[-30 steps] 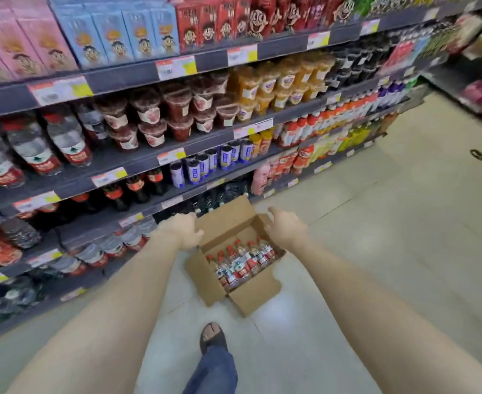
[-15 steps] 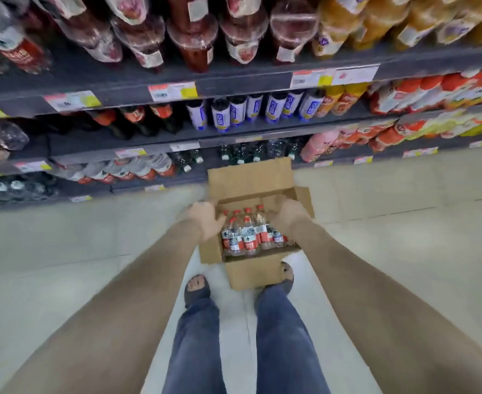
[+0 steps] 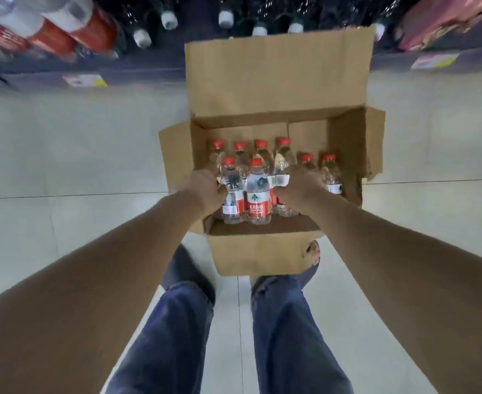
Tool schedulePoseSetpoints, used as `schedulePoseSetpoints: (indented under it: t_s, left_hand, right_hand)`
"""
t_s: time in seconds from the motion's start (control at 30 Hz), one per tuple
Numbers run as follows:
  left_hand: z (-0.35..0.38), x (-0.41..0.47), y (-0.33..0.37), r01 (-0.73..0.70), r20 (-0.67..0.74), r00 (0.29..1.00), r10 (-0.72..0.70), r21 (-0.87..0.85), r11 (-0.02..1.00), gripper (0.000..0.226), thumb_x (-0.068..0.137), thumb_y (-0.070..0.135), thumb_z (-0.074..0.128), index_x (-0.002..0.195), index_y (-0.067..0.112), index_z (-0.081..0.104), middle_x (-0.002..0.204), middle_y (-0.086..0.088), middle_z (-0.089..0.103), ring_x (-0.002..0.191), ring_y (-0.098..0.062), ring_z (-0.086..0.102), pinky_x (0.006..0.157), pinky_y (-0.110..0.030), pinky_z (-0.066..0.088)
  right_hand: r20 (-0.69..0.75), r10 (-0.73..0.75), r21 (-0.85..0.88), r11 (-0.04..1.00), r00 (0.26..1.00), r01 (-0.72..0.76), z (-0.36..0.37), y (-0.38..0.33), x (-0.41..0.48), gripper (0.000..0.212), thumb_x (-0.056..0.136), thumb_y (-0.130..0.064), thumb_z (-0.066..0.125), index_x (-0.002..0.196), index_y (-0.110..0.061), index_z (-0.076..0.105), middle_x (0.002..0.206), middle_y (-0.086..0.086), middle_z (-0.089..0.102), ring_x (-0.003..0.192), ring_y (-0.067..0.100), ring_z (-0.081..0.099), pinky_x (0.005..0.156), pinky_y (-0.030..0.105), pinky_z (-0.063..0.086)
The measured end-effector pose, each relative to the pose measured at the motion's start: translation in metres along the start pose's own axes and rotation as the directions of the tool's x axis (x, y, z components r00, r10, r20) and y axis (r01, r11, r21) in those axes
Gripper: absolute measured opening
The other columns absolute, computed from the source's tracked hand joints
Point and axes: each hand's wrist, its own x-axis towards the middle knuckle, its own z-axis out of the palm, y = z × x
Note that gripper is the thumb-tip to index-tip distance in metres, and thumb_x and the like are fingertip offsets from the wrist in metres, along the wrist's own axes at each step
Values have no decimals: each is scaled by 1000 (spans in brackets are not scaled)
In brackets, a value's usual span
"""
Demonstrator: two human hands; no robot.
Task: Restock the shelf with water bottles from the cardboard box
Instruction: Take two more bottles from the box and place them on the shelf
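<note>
Your left hand (image 3: 205, 189) and right hand (image 3: 301, 187) clasp the near clear red-capped water bottles (image 3: 258, 191) inside the open brown cardboard box (image 3: 276, 81) on the floor. They look heavy and slick; grip the labelled waists, not the caps.

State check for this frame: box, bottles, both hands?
cardboard box: on floor, flaps open, partly full
water bottles: upright, red caps on, some gripped
left hand: closed on bottles
right hand: closed on bottles
shelf: stocked, blurred

Bottle labels (image 3: 257, 201) and shelf price tags (image 3: 84, 80) are too blurred to read
</note>
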Motion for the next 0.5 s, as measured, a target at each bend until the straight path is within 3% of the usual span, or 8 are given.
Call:
schedulePoseSetpoints:
  t_s: [0.1,0.23,0.33,0.43,0.5]
  left_hand:
    - [39,39,-3,51,-29,998,-54,-90,995,61,102,34,58,153,7,37,110,-16,67,91,-32,63,73,-40,52]
    - [77,75,-1,154,25,988,-152,-210,965,76,99,43,61,155,6,26,130,-19,61,112,-37,65,88,-43,58]
    - [92,91,-3,187,23,982,-188,-270,944,88,91,50,73,155,8,28,134,-14,59,116,-31,64,92,-41,57]
    - [100,97,-1,211,-7,975,-224,-305,929,98,81,52,83,151,7,32,142,-15,51,127,-30,57,103,-39,52]
    - [103,98,2,224,-20,969,-248,-364,904,97,81,50,84,150,7,31,143,-16,47,130,-31,54,104,-39,50]
  right_hand:
    - [0,18,90,996,1000,-18,24,5,44,60,94,-37,65,144,-10,44,121,15,61,92,25,64,70,32,56]
    - [48,-13,204,979,999,3,54,2,81,69,88,-34,74,146,-11,43,119,10,60,70,6,49,51,20,38]
    - [52,42,258,965,998,-54,71,1,99,59,84,-36,79,129,-7,55,108,8,64,66,5,50,47,21,38]
    - [46,76,251,964,996,-85,77,-3,101,76,77,-44,84,131,-1,51,114,12,62,87,20,64,67,31,55]
    - [30,90,232,968,996,-94,80,-5,101,77,75,-44,86,129,0,52,109,11,62,91,24,62,70,33,53]
